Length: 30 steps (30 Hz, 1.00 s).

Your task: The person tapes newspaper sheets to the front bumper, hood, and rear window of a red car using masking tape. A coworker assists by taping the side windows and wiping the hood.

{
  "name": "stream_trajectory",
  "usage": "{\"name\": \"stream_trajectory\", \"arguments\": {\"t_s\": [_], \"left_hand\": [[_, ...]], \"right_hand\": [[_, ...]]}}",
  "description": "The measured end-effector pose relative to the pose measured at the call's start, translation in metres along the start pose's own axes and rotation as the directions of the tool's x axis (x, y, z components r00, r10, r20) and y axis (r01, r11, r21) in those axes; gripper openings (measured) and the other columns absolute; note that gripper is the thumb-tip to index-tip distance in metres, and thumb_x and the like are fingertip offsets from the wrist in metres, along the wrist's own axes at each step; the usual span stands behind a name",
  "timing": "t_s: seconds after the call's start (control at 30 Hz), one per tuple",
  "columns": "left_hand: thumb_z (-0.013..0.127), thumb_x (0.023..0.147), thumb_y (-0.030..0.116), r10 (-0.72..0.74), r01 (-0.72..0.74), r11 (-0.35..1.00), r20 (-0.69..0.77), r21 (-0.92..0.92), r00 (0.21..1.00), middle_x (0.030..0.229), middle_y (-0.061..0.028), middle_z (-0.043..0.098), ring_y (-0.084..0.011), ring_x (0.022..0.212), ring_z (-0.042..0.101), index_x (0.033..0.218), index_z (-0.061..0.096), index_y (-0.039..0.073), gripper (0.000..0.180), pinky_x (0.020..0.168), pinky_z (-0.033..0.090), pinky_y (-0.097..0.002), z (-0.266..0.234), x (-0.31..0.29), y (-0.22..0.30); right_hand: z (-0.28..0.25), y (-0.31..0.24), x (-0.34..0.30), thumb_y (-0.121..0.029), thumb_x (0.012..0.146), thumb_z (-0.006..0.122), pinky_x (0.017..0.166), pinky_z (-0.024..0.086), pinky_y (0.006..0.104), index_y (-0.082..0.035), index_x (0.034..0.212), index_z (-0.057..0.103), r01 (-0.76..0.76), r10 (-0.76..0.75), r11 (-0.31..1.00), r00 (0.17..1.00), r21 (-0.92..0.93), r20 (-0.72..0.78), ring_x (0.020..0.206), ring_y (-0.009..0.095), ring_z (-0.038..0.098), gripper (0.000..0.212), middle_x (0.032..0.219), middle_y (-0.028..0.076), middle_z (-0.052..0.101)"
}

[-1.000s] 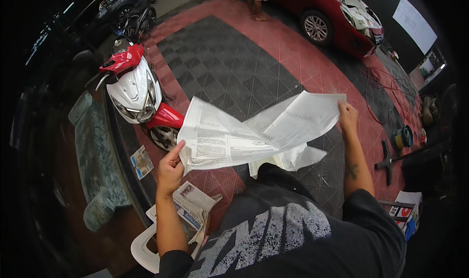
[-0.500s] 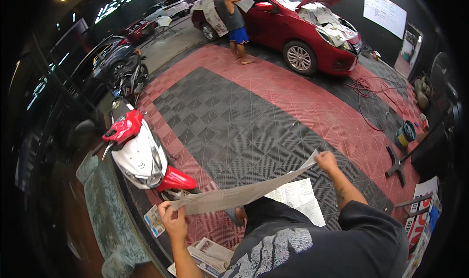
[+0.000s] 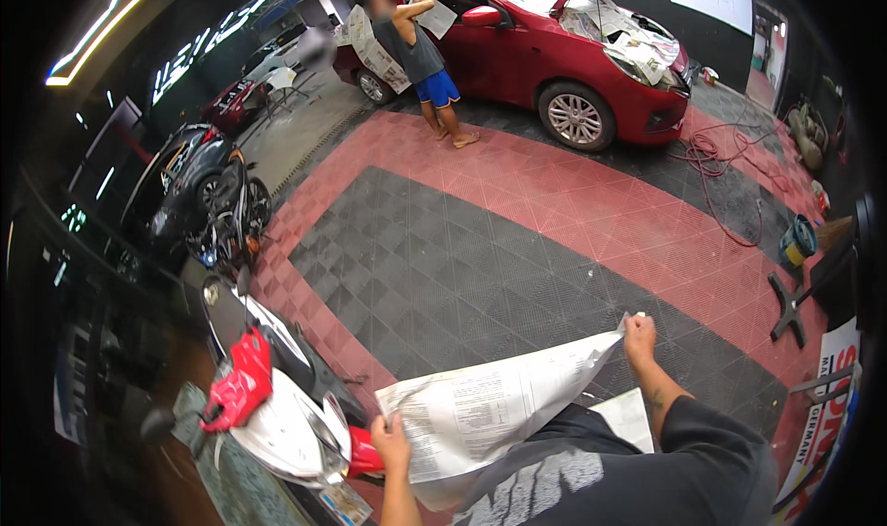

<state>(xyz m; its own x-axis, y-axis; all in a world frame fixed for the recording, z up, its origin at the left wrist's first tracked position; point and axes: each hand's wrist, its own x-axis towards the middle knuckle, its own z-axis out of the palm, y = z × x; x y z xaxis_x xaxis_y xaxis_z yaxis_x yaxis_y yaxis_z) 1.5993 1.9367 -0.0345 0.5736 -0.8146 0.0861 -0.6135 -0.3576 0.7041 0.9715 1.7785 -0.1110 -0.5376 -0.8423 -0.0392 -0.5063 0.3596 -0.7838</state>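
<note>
A wide newspaper sheet [image 3: 490, 406] is stretched between my two hands, its printed face showing. My left hand [image 3: 392, 443] pinches its left edge, beside the white and red scooter. The upper right corner is gripped by my right hand [image 3: 639, 336], held out over the floor tiles. The sheet sags in the middle and drapes down toward my black shirt [image 3: 637, 470]. Beyond it, partly hidden by my body, another newspaper sheet [image 3: 630, 419] lies on the floor.
A white and red scooter [image 3: 286, 424] stands close at my left, near a green mottled seat [image 3: 222, 470]. Ahead, a person [image 3: 416, 59] holds paper against a red car [image 3: 517, 55] with its hood raised. A red hose [image 3: 711, 161], bucket [image 3: 796, 241] and stand base [image 3: 787, 306] are at right.
The newspaper sheet has tipped from nearly edge-on to showing its broad printed face. My hands have shifted right and a little lower with it. The view has turned slightly.
</note>
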Motion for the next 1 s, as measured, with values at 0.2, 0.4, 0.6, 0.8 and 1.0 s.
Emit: {"name": "stream_trajectory", "arguments": {"t_s": [0.2, 0.4, 0.6, 0.8, 1.0], "left_hand": [[0.086, 0.095, 0.016, 0.344, -0.327, 0.939, -0.213, 0.111, 0.915, 0.147, -0.0246, 0.067, -0.0479, 0.141, 0.061, 0.153, 0.064, 0.005, 0.062, 0.123, 0.048, -0.0552, 0.099, 0.185, 0.196], [0.096, 0.086, 0.025, 0.832, -0.745, 0.544, 0.364, -0.385, 0.419, 0.173, -0.0275, 0.05, -0.0443, 0.162, 0.049, 0.177, 0.035, 0.003, 0.112, 0.132, 0.04, -0.0539, 0.161, 0.237, 0.471], [0.095, 0.086, 0.02, 0.621, -0.209, 0.782, 0.764, -0.588, 0.174, 0.173, -0.0266, 0.049, -0.0445, 0.164, 0.047, 0.184, 0.016, 0.004, 0.127, 0.136, 0.037, -0.0541, 0.278, 0.385, 0.551], [0.087, 0.09, 0.003, 0.627, 0.224, 0.769, 0.775, -0.598, -0.08, 0.171, -0.0253, 0.052, -0.0324, 0.164, 0.047, 0.186, 0.006, 0.007, 0.126, 0.136, 0.034, -0.0444, 0.389, 0.586, 0.614], [0.081, 0.102, 0.011, 0.613, -0.127, 0.786, 0.79, -0.605, 0.029, 0.117, -0.0054, 0.086, -0.0169, 0.105, 0.077, 0.128, 0.081, 0.004, 0.028, 0.096, 0.061, -0.0389, 0.501, 0.806, 0.728]], "right_hand": [[0.01, -0.25, 0.128, -0.011, 0.1, 0.076, 0.086, 0.052, 0.045, 0.006, 0.106, 0.073, 0.4, -0.298, 0.891, 0.872, 0.216, -0.388, 0.102, 0.032, 0.062, 0.018, 0.122, 0.019, 0.062], [0.029, -0.412, 0.163, -0.011, 0.073, 0.092, 0.09, 0.059, 0.0534, -0.003, 0.086, 0.074, 0.788, -0.748, 0.615, 0.581, -0.006, -0.321, 0.108, 0.043, 0.07, 0.024, 0.121, 0.024, 0.068], [0.112, -0.458, 0.264, -0.016, 0.066, 0.095, 0.082, 0.06, 0.0478, -0.011, 0.084, 0.079, 0.793, -0.794, 0.592, 0.543, -0.143, -0.274, 0.103, 0.037, 0.07, 0.025, 0.122, 0.017, 0.071], [0.211, -0.538, 0.455, -0.02, 0.07, 0.098, 0.078, 0.057, 0.0494, -0.009, 0.081, 0.075, 0.733, -0.743, 0.649, 0.553, -0.203, -0.378, 0.103, 0.038, 0.067, 0.027, 0.118, 0.019, 0.067], [0.265, -0.676, 0.619, -0.034, 0.089, 0.095, 0.088, 0.057, 0.0493, -0.01, 0.104, 0.084, 0.778, -0.772, 0.623, 0.594, -0.083, -0.227, 0.106, 0.038, 0.068, 0.031, 0.118, 0.02, 0.068]]}}
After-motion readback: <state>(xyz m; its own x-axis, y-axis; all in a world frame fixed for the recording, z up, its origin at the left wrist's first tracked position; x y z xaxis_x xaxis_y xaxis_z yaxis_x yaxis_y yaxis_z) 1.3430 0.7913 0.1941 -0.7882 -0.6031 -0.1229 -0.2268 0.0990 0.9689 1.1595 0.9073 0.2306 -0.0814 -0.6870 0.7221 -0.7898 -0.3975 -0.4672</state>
